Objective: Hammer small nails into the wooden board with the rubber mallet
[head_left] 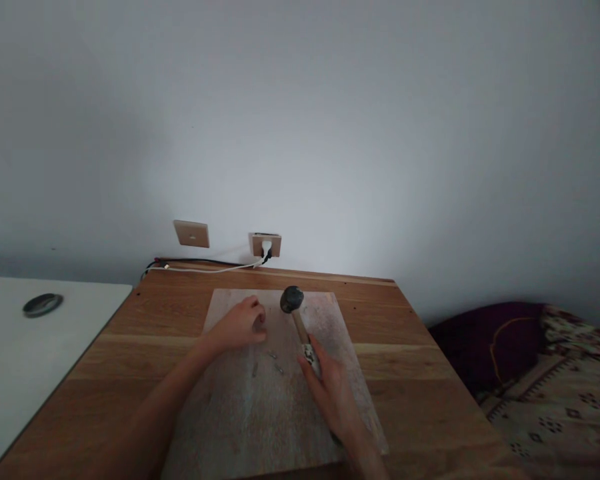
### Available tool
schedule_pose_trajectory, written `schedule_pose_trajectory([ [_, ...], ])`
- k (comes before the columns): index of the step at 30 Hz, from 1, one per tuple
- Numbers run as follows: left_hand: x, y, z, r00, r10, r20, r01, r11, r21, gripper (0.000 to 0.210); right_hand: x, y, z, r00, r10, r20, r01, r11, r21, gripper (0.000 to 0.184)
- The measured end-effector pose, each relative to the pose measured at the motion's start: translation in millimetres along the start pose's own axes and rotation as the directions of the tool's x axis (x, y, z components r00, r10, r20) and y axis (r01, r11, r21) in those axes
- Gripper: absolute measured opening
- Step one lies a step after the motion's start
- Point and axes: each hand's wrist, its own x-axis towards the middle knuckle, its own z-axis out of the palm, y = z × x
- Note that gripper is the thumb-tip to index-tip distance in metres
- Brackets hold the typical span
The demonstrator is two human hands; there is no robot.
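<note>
My right hand [327,383] grips a hammer [300,328] by its handle, which is pale wood with a black-and-white patterned grip. The dark, rounded hammer head points away from me over a worn wooden board [290,413]. Left of the head, my left hand [243,325] is over the far part of the board, its fingers curled and the thumb apart from them. I see nothing between those fingers. Three small, greyish metal pieces lie between the hands: one piece [273,355], another [279,368] and a third [255,369]. They are too small and blurred to name exactly.
The board lies on a brown wooden table [410,360] against the wall. Behind it, a white plug and cables [220,270] run from a wall socket [267,244]. To the left, a dark round object [43,305] sits on a white surface [40,373]. Patterned fabric [555,400] is at right.
</note>
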Motion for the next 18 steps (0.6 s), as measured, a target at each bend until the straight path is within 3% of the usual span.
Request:
schedule_pose_trajectory([
  [3, -11.7, 2.9, -6.6, 0.997, 0.014, 0.069, -0.019, 0.997, 0.071, 0.009, -17.9, 8.9, -1.7, 0.998, 0.06, -0.033, -0.059, 0.998, 0.031, 0.055],
  [8, 0.0, 3.8, -7.6, 0.999, 0.002, 0.032, -0.002, 1.0, 0.022, 0.013, -38.1, 19.8, -2.4, 0.989, 0.144, -0.008, -0.144, 0.989, 0.017, 0.055],
  [13, 21.6, -0.7, -3.5, 0.998, 0.019, -0.052, -0.019, 1.0, -0.012, 0.014, -41.5, 24.0, 1.4, 0.991, 0.132, -0.024, -0.131, 0.991, 0.029, 0.055],
  [18, 27.1, -2.6, 0.3, 0.999, 0.028, -0.021, -0.027, 0.999, 0.047, 0.017, -42.4, 24.6, 0.9, 0.993, 0.118, -0.025, -0.116, 0.992, 0.056, 0.051],
])
